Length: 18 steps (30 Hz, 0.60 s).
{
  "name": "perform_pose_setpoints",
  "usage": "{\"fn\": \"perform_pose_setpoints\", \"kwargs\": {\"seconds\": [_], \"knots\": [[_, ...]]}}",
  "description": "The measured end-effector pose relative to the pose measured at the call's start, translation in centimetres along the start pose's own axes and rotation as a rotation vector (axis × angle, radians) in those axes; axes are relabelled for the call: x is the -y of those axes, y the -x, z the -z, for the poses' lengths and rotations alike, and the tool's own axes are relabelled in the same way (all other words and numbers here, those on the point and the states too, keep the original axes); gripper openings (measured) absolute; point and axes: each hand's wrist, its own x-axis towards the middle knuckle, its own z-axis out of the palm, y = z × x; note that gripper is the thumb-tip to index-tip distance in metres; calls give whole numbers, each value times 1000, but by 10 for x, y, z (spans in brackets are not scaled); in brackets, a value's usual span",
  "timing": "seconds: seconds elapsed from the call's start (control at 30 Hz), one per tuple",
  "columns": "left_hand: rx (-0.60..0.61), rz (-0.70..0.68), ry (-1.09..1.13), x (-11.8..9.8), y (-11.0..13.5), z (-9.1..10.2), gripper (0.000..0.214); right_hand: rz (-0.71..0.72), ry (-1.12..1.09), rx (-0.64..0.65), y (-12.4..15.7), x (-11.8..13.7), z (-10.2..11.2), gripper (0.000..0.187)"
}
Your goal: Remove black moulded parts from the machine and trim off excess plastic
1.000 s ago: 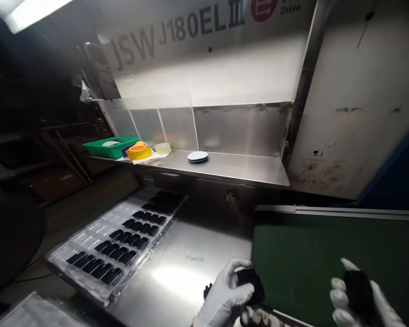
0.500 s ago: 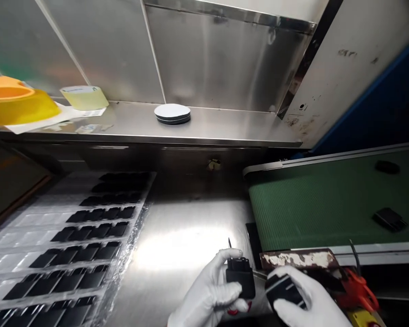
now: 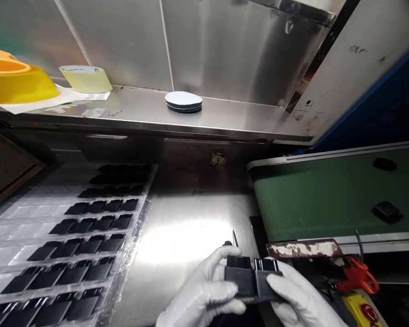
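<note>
Two small black plastic cases are side by side at the lower middle, their edges appearing to meet. My left hand (image 3: 207,288), in a white glove, is closed on the left black case (image 3: 239,278), thumb in front. The right black case (image 3: 266,274) is gripped by my right hand (image 3: 298,293), also gloved in white. Just beyond my left fingers a thin pointed metal tip (image 3: 235,238) sticks up; I cannot tell whether that hand holds it. To the left, a clear plastic tray (image 3: 18,211) carries rows of similar black pieces.
A green conveyor belt (image 3: 303,195) at right carries several black pieces. Below it are orange-handled scissors (image 3: 359,277) and a yellow box with a red button (image 3: 357,309). The rear steel shelf (image 3: 231,119) holds tape rolls (image 3: 87,79) and a round white-topped stack (image 3: 184,101).
My right hand has moved left and turned its black case upright, bringing it against the one in my left hand. The view has shifted slightly.
</note>
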Motion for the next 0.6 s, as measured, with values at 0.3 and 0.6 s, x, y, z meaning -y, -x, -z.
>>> {"fn": "perform_pose_setpoints", "kwargs": {"seconds": [0.3,0.6], "knots": [[-38,-66,-24,18,9,9,60,-58,107,0,-5,6,-12,84],[0,1,-176,10,9,11,37,10,49,-99,-8,4,-25,81]]}}
